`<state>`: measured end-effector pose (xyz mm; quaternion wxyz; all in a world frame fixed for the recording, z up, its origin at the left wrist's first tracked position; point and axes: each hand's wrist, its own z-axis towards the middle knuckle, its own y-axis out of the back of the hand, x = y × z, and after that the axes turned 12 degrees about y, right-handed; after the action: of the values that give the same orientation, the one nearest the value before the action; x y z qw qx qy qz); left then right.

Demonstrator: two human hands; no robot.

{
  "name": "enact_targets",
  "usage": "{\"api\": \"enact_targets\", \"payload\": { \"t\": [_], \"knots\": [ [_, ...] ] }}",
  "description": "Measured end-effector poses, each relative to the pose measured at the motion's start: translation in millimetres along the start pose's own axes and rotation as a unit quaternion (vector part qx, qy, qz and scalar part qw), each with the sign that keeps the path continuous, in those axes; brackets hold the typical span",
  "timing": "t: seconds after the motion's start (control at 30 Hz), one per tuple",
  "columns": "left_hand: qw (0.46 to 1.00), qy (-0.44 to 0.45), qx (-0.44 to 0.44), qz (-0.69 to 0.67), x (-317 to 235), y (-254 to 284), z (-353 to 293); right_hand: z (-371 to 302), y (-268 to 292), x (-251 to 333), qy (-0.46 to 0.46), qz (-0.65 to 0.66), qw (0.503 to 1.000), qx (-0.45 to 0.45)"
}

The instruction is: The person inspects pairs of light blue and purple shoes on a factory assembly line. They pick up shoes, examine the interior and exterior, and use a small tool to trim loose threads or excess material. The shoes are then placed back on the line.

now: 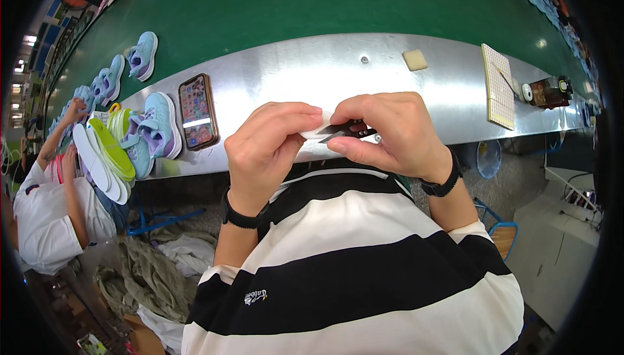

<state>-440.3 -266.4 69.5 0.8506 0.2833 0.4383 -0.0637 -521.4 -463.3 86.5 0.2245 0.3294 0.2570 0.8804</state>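
Observation:
Close in front of my body, both hands meet over the metal ledge. My left hand (266,144) is closed, pinching a small white piece (314,133) between thumb and fingers; most of it is hidden. In my right hand (393,127) is a pair of small black thread snips (351,129), held between thumb and curled fingers. Their two pointed blades face left and lie at the white piece. I cannot tell whether they touch it. Each wrist wears a black band.
A phone (198,111) lies left on the metal ledge (292,63), beside light-blue shoes (159,127) and white and lime insoles (110,153). To the right are a beige sponge (415,60), a notepad (497,88) with a pen and a dark jar (549,92). A co-worker (62,212) sits left.

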Motion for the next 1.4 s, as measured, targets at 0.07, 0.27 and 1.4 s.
{"api": "enact_targets", "payload": {
  "t": [0.07,0.27,1.4],
  "knots": [
    [1.0,-0.002,0.0,0.005,-1,1,0,1,-1,0,-0.007,0.005,1.0,0.009],
    [1.0,0.003,0.006,0.005,0,0,0,-2,-9,-1,-0.048,0.09,0.995,-0.011],
    [0.73,0.43,-0.154,0.508,283,211,138,-206,147,-158,-0.502,-0.391,0.77,-0.055]
  ]
}}
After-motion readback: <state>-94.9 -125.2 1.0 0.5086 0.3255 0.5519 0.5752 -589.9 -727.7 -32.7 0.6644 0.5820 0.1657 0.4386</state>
